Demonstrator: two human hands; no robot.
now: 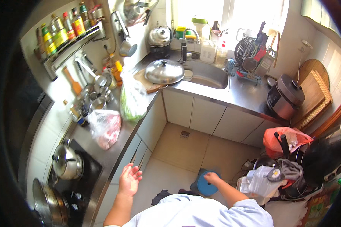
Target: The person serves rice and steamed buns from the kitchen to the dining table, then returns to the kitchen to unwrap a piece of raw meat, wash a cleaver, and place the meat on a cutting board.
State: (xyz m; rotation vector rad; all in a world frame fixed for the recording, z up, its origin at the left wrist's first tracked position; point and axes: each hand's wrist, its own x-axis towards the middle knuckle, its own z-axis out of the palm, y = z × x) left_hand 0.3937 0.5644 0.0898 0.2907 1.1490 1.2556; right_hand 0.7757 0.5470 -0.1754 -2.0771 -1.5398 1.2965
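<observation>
My left hand point(130, 179) is raised beside the counter's front edge, palm up, with the fingers apart and nothing in it. My right hand point(212, 178) has curled fingers and lies over a round blue stool point(207, 188) with a dark spot near its middle. Whether the fingers grip the stool or only pass above it, I cannot tell. On the steel counter point(122, 139) to my left lie a clear plastic bag of pink meat point(106, 130) and a clear bag of green vegetables point(132, 103).
A steel pot point(66, 161) and a lidded pan point(49, 201) stand on the black cooktop point(88, 159). A domed lid point(164, 71) rests beside the sink point(210, 76). At right are a pressure cooker point(285, 96), a red bag point(281, 139) and piled cookware.
</observation>
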